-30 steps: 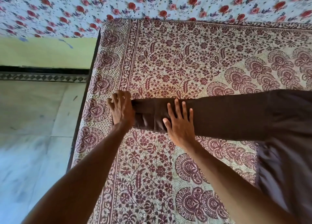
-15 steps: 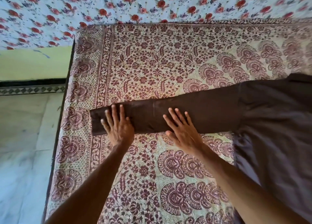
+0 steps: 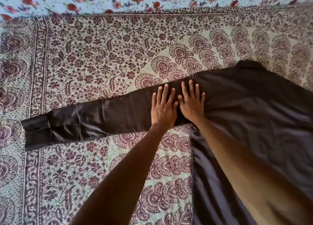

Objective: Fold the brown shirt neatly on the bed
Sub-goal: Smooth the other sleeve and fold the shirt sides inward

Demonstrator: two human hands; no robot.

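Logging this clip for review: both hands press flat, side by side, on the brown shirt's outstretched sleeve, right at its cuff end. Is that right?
Not quite. In the head view the left hand and right hand do press flat, side by side, on the outstretched sleeve of the brown shirt, but at its shoulder end, where it joins the body. The cuff lies untouched far to the left.

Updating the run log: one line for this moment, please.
left hand flat on sleeve | right hand flat beside it | brown shirt unfolded on bed
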